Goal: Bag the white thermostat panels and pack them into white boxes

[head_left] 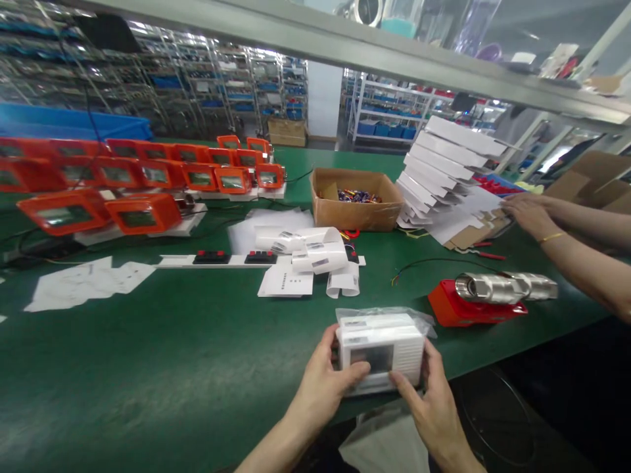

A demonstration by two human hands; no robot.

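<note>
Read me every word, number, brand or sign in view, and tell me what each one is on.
No text here can be read with certainty.
White device, held: small grey marks near its upper edge, too blurred.
White card: short rows of dark print, too small.
Curled white papers: dark printed patches, unreadable.
Flat white sheet, far left: faint marks, unreadable.

From where I stand, both bare hands are up and gripping, the left hand and right hand facing each other, palms inward. Their thumbs lie in front, angled toward one another but apart, while the fingers curl at the outer sides. The left forearm slants forward and rightward, the right wrist forward and leftward.
</note>
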